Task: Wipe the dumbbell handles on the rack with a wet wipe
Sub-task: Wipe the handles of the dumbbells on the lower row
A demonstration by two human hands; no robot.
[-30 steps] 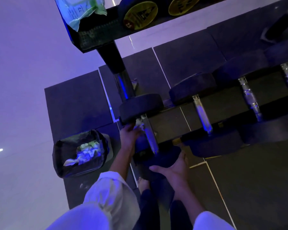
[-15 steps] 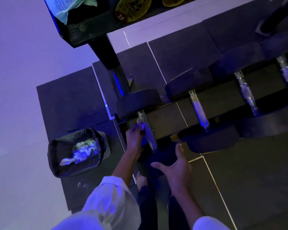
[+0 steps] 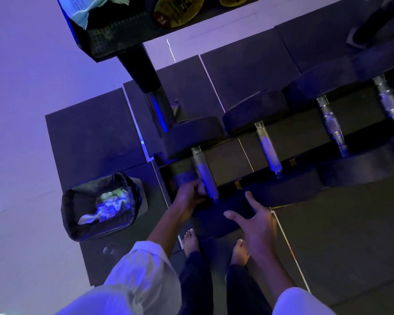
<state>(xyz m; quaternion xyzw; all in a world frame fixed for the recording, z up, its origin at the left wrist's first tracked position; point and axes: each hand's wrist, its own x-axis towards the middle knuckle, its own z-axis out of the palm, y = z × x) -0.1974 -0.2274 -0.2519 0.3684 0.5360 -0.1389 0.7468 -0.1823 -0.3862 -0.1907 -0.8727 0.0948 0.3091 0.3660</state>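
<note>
Left hand [image 3: 190,192] grip clamped on dumbbell handle [image 3: 204,173] — right hand [image 3: 254,220] spread apart; lined bin [image 3: 72,221] just left.

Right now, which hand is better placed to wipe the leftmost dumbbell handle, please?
Left: the left hand is curled at the near end of that handle; the right hand is spread open, off it.

Left hand [image 3: 189,193] gripping dumbbell handle [image 3: 203,170], right hand [image 3: 256,223] spread open
</note>
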